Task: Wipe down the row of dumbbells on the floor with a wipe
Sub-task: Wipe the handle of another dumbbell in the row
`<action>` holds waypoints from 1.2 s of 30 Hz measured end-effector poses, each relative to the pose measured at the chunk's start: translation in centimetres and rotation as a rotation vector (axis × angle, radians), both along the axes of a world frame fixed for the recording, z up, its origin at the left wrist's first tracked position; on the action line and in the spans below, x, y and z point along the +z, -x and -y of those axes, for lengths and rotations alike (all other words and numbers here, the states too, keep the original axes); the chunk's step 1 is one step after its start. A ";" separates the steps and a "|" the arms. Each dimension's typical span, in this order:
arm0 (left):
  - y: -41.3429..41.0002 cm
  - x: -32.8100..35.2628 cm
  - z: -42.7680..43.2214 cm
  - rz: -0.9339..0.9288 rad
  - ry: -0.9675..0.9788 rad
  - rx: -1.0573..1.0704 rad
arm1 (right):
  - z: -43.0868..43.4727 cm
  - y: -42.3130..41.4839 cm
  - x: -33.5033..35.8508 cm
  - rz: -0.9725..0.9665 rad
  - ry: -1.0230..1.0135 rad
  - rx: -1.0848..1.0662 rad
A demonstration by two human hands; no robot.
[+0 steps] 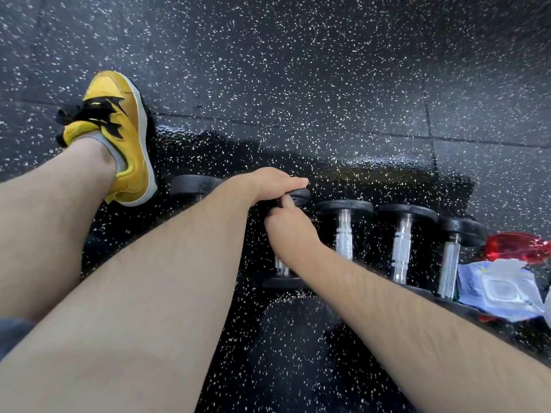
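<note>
The floor (328,70) is filling the whole view: black rubber tiles with white speckles and thin seams, looking glossy around the weights. A bare leg (44,228) and two bare forearms are reaching in from the lower edge, which is cutting them off, and they are covering a good part of the scene.

The row of dumbbells (402,245) is lying on the floor across the middle, with five showing. Each has round matte black heads and a shiny steel handle with a knurled middle. The first dumbbell (193,186) is almost hidden behind the left forearm, so only part of its far head is showing. The near heads of the last ones are hiding under the right forearm.

A yellow shoe (119,138) with black laces and a pale sole is standing beside the left end of the row. At the right end a soft wipes pack (501,290), pale blue and white with a flap label, is lying against the last dumbbell. Behind it, a glossy red plastic thing (518,247) is being cut by the frame edge.

The left hand (274,183) is resting on the far head of the second dumbbell (298,195), fingers lying nearly straight over its rim, thumb hidden. The right hand (286,231) is covering this dumbbell's handle with its back toward the camera. I cannot tell whether it is grasping the handle or a wipe.
</note>
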State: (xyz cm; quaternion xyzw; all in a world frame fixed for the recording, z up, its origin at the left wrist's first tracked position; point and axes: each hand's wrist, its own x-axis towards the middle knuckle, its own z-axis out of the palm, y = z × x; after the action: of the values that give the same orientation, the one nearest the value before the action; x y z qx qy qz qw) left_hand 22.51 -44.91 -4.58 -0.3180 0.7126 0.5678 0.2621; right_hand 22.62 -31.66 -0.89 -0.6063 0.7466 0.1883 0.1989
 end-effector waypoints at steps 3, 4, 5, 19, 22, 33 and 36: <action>0.0 0.3 0.0 0.008 -0.001 0.004 | -0.4 -1.0 0.3 -0.064 -0.056 0.105; 0.1 0.5 0.0 0.011 0.006 -0.001 | -0.9 -1.5 0.6 -0.078 -0.091 0.174; 0.0 0.6 0.0 0.013 0.015 -0.009 | -1.2 -1.6 0.8 -0.074 -0.111 0.215; 0.0 -0.6 0.0 0.007 0.033 0.009 | -5.5 0.0 -1.2 0.504 0.502 -0.908; 0.1 -0.7 0.1 0.005 0.028 0.021 | -5.7 -1.3 -1.3 0.544 0.555 -1.080; 0.1 -0.7 0.2 0.000 0.012 0.015 | -5.8 -1.2 -1.3 0.697 0.539 -1.381; 0.2 -0.6 0.1 0.005 0.004 0.027 | -6.9 -1.7 -1.1 0.754 0.486 -1.439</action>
State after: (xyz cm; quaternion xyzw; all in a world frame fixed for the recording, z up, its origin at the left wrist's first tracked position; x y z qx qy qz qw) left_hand 22.35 -45.04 -5.22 -0.3294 0.7087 0.5692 0.2555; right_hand 24.31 -24.79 -1.96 -0.0317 0.8538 -0.3648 0.3700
